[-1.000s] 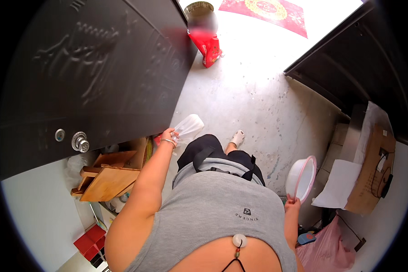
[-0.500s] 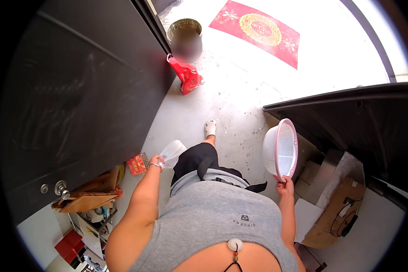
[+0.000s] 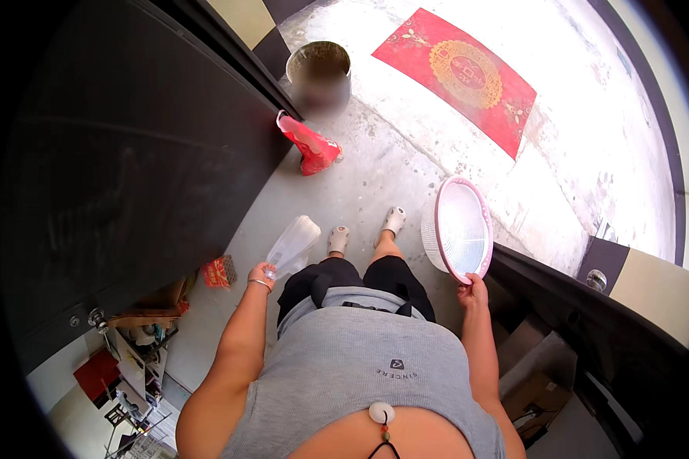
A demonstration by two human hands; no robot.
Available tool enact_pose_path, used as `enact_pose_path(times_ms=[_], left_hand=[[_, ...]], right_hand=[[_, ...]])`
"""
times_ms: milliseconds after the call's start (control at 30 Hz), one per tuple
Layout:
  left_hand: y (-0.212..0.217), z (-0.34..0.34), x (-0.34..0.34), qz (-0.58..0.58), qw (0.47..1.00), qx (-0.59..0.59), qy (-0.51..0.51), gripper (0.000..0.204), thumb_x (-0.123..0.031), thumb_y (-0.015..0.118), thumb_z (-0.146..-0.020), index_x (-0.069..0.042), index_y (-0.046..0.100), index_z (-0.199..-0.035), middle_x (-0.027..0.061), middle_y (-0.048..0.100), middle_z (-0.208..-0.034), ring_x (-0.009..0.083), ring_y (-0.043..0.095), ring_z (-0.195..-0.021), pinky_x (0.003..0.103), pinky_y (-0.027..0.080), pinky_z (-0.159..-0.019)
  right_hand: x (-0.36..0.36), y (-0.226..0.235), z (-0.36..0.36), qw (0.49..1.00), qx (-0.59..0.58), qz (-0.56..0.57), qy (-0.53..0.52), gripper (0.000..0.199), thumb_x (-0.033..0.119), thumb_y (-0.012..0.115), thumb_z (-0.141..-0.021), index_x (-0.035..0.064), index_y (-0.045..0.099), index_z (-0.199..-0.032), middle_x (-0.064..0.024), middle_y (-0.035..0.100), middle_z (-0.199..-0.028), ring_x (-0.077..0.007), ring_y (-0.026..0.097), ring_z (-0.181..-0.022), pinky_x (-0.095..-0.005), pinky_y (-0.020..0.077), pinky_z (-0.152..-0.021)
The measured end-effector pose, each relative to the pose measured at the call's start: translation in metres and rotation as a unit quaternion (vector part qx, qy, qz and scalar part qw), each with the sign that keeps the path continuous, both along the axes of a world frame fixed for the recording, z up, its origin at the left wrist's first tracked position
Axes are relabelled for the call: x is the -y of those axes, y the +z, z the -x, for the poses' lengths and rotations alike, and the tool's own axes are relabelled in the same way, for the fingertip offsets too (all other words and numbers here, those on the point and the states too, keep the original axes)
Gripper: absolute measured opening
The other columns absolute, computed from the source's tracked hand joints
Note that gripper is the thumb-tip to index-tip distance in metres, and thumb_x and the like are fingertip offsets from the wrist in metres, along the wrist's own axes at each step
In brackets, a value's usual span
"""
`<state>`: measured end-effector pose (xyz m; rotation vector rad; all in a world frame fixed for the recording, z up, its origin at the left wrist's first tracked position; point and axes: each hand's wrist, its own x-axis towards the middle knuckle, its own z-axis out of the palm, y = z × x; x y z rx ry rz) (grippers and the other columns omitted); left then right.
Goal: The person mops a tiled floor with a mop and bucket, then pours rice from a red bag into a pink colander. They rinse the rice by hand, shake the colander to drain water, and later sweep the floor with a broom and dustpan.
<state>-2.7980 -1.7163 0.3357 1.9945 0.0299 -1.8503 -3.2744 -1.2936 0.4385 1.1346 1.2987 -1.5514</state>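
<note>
My left hand (image 3: pixel 262 273), with a bangle at its wrist, is closed on the narrow end of a translucent plastic thing (image 3: pixel 294 243). It widens away from my fingers, and I cannot make out its exact kind. On the right, my right hand (image 3: pixel 473 291) grips the lower edge of a white plastic colander basket (image 3: pixel 434 241) with a pink rim. The basket is tipped on its side, its mouth facing right, and nothing shows inside it. Both things are held out in front of me above the floor.
A large dark door (image 3: pixel 130 168) stands along the left, another dark door leaf (image 3: pixel 563 294) at the right. Ahead are a red bag (image 3: pixel 311 147), a metal bucket (image 3: pixel 318 57) and a red mat (image 3: pixel 436 65). A red box (image 3: pixel 219 271) sits by the left door.
I have stepped forward toward the doorway, and both my feet now show. The basket has turned slightly more upward. Each hand keeps its hold.
</note>
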Motion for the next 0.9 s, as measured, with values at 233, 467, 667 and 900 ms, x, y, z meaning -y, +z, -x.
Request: enact_pose_path(times_ms=[233,467,667,900], left_hand=[[0.041,0.075,0.006,0.066,0.997,0.041,0.012,0.009,-0.01,0.056,-0.074,-0.005,0.051,-0.079,0.0077,0.052,-0.073,0.0223,0.055,-0.067,0.035,0.05,-0.061],[0.033,0.135,0.002,0.049,0.997,0.046,-0.024,0.009,-0.012,0.057,-0.073,-0.006,0.05,-0.076,0.0068,0.052,-0.069,0.0225,0.054,-0.062,0.034,0.049,-0.058],[0.002,0.175,0.028,0.004,0.998,0.032,-0.049,0.009,-0.01,0.057,-0.073,-0.006,0.05,-0.077,0.0058,0.051,-0.069,0.0205,0.053,-0.06,0.032,0.048,-0.056],[-0.013,0.215,0.035,-0.067,0.991,-0.008,-0.118,0.009,-0.01,0.058,-0.073,-0.008,0.05,-0.076,0.005,0.051,-0.069,0.0199,0.053,-0.069,0.033,0.048,-0.067]], right_hand=[[0.082,-0.051,0.134,1.0,0.003,-0.019,0.003,0.017,0.007,0.055,-0.074,0.0101,0.048,-0.09,-0.0013,0.055,-0.069,-0.0126,0.046,-0.049,-0.0226,0.0329,-0.037],[0.15,-0.05,0.182,1.0,0.025,0.006,-0.014,0.011,0.005,0.056,-0.073,0.0091,0.048,-0.08,-0.0017,0.054,-0.063,-0.0136,0.047,-0.046,-0.0218,0.0328,-0.035],[0.188,-0.034,0.175,0.996,0.068,0.054,-0.011,0.013,0.003,0.061,-0.072,0.0092,0.05,-0.078,-0.0011,0.053,-0.061,-0.0125,0.045,-0.045,-0.0217,0.0335,-0.038],[0.244,-0.039,0.147,0.98,0.137,0.14,0.047,0.01,0.017,0.061,-0.076,0.009,0.055,-0.08,-0.0024,0.057,-0.064,-0.0145,0.055,-0.057,-0.0235,0.0417,-0.046]])
